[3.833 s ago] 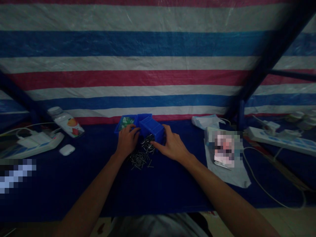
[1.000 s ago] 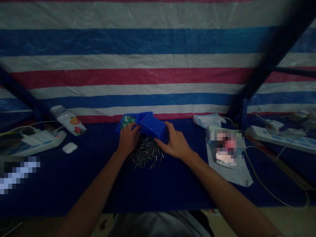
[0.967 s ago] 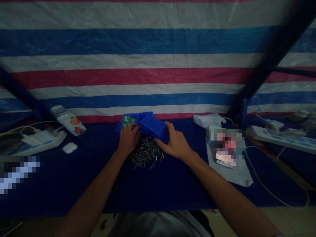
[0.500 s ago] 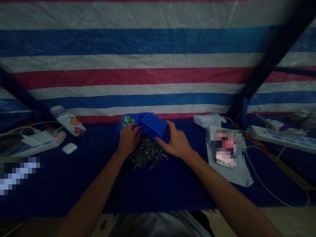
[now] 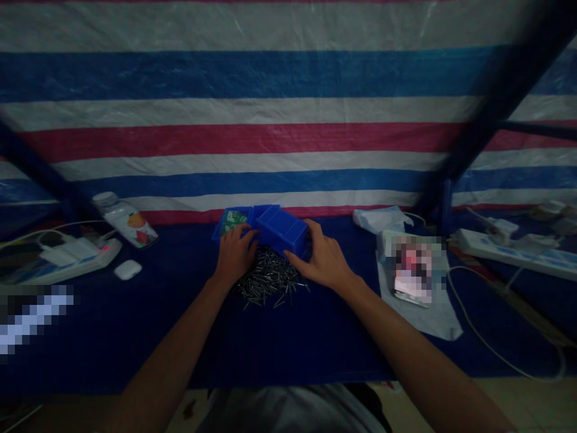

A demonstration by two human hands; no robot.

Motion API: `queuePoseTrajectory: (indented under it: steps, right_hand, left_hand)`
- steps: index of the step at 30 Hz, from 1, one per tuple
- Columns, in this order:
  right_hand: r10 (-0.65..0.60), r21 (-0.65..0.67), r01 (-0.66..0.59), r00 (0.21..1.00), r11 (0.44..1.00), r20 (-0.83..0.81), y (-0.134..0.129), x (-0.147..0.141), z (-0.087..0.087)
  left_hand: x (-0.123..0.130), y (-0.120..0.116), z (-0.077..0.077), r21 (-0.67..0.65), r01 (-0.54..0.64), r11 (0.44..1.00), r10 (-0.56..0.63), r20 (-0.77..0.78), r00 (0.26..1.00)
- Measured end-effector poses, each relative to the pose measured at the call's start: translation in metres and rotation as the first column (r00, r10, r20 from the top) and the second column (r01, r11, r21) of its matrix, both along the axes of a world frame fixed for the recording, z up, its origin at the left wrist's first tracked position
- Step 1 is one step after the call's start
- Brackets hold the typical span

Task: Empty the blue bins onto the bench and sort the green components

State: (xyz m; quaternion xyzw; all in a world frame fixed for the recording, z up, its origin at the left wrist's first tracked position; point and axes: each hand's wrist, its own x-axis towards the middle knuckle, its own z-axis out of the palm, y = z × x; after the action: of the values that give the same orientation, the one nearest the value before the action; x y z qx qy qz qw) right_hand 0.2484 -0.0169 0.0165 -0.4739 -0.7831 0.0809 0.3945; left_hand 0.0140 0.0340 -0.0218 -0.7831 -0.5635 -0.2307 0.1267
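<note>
From where I stand, the main risk sits at the right hand (image 5: 325,263). The blue plastic bin (image 5: 282,233) it holds is tipped, with its low corner hanging just over the short steel nails (image 5: 270,285). If that hold slips, or the bin tilts further, it could knock into the heap and scatter nails across the worktop (image 5: 288,355). Loose ones could roll toward the near edge, and the dim light would make strays hard to spot on the dark blue covering. The points are a hazard too, since both hands are bare and rest right beside the heap.

The bin's long axis runs across the worktop, slanting slightly down from upper left to lower right. Its left end touches a second blue bin (image 5: 234,221) with something green inside. I cannot see into the tipped bin's mouth from here. It sits near the middle of the worktop's far side, just behind the nails. The right hand's fingers are spread, wrapping the bin's right end, with the thumb side pressed along its lower edge. The left hand (image 5: 235,255) is curled over the second bin's near rim, though whether it pinches that rim I cannot tell.
</note>
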Motion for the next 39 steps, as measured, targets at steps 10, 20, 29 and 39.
queuePoseTrajectory:
  steps: [10, 20, 29, 39]
  right_hand:
    - [0.037, 0.057, -0.036, 0.999, 0.998, -0.021, 0.0003, 0.0016, -0.003]
    - [0.069, 0.081, -0.07, 0.997, 0.994, 0.018, -0.0024, 0.0014, 0.0023]
    - [0.107, 0.101, -0.109, 0.994, 0.989, 0.019, -0.0024, 0.0015, 0.0024]
    - [0.206, 0.138, -0.209, 0.978, 0.968, 0.033, -0.0033, 0.0034, 0.0033]
  left_hand:
    - [0.0019, -0.0008, 0.0009, 0.005, -0.036, 0.999, 0.036, -0.042, 0.998]
    - [0.0041, -0.0021, 0.0043, 0.004, -0.062, 0.998, 0.062, -0.071, 0.996]
    - [0.0031, 0.0, 0.0013, -0.007, -0.081, 0.997, 0.08, -0.071, 0.994]
    - [0.0001, 0.0035, -0.0015, -0.049, -0.047, 0.998, 0.047, 0.009, 0.999]
